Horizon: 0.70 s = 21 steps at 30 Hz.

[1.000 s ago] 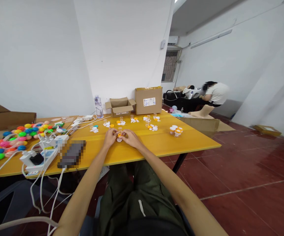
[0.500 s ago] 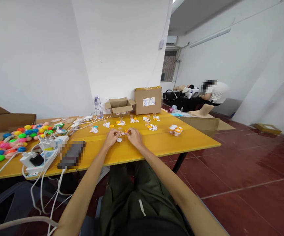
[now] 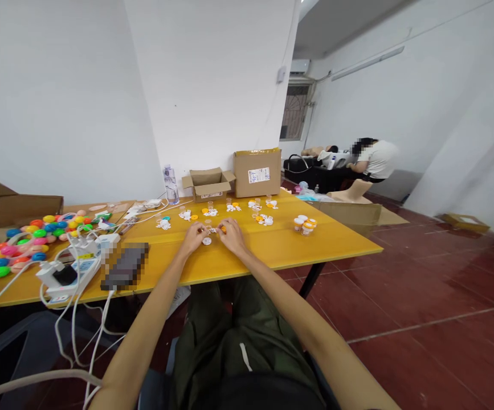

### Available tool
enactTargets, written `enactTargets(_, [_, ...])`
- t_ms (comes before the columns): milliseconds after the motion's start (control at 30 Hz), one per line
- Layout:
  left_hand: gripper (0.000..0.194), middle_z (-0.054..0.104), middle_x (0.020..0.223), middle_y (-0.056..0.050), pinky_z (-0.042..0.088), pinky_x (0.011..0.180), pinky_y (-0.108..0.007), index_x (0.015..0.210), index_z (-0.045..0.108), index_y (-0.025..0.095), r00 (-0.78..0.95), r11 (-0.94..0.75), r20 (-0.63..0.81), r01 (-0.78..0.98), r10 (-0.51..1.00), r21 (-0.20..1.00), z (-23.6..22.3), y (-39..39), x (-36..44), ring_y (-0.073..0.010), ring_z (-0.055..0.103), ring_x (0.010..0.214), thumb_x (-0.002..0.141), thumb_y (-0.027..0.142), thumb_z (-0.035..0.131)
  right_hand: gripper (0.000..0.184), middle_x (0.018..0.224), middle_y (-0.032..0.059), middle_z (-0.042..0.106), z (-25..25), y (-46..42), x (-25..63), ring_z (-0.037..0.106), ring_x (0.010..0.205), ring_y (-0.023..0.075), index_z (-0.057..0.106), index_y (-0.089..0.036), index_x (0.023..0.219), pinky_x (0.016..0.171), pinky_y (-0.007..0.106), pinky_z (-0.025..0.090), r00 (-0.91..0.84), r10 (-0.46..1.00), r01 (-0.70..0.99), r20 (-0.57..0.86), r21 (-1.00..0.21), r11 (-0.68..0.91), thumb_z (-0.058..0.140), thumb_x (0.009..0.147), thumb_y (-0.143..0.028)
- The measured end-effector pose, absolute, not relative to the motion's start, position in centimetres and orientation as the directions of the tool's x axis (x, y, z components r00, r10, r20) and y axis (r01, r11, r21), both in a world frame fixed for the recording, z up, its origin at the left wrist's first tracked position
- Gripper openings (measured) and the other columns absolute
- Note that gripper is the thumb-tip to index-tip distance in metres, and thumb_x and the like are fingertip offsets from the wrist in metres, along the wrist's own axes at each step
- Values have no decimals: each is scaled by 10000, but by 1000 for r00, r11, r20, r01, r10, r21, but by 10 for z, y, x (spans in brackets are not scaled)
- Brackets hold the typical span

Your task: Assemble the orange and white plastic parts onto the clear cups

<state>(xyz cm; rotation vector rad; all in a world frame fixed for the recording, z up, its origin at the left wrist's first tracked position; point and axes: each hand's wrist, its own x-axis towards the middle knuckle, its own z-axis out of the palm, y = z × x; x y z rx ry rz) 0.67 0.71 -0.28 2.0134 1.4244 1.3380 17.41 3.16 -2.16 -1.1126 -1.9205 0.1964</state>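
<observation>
My left hand (image 3: 194, 238) is over the near middle of the table with its fingers pinched together. Whatever sits between those fingertips is too small to make out. Close by on the right, my right hand (image 3: 232, 235) has its fingers closed on a small orange lid (image 3: 223, 229). Small white pieces (image 3: 212, 230) lie between the two hands, partly hidden by the fingers. A round white disc (image 3: 207, 241) rests on the yellow table (image 3: 264, 249) just below the left fingertips.
Little piles of white pieces (image 3: 163, 224), lids and clear cups line the table beyond my hands. Capped cups (image 3: 305, 224) stand grouped at right. Two cardboard boxes (image 3: 257, 173) are behind. Left are a phone (image 3: 125, 266), a power strip (image 3: 76, 279) and colourful balls (image 3: 39, 233).
My right hand has shifted slightly left, and its fingers now cover more of the orange lid. My left hand has stayed almost in place.
</observation>
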Motion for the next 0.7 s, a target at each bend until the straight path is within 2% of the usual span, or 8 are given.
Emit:
enactTargets(100, [161, 590, 666, 16, 483, 774, -291, 589, 578, 199, -9, -429, 518, 548, 855, 718, -2, 6, 5, -158, 562, 726, 744, 159, 588, 82, 1008, 52, 656, -20, 28, 172, 584, 995, 212, 671, -226, 808, 932, 363, 450, -355, 648, 498, 674, -450, 741, 645, 869, -177])
enactTargets(200, [157, 595, 664, 20, 486, 767, -287, 603, 582, 201, -38, -423, 529, 554, 848, 717, -2, 6, 4, -156, 562, 719, 752, 152, 574, 62, 1089, 55, 641, -19, 25, 171, 572, 1051, 214, 676, -228, 860, 956, 377, 443, -468, 576, 424, 671, -401, 812, 661, 858, -167])
enactTargets(400, [161, 590, 663, 22, 486, 764, -282, 607, 580, 199, 10, -440, 545, 604, 838, 665, -4, 7, 4, -154, 571, 716, 760, 150, 594, 122, 1103, 54, 644, -17, 22, 170, 566, 1053, 221, 679, -229, 890, 971, 391, 437, -548, 571, 456, 611, -354, 817, 656, 839, -121])
enactTargets(700, [166, 627, 725, 0, 509, 798, -302, 631, 612, 206, 125, -462, 539, 693, 833, 553, -9, 1, 5, -174, 604, 783, 783, 140, 604, 125, 1031, 62, 662, -12, 20, 173, 583, 1014, 214, 676, -214, 833, 925, 369, 467, -569, 596, 475, 566, -366, 800, 627, 853, -100])
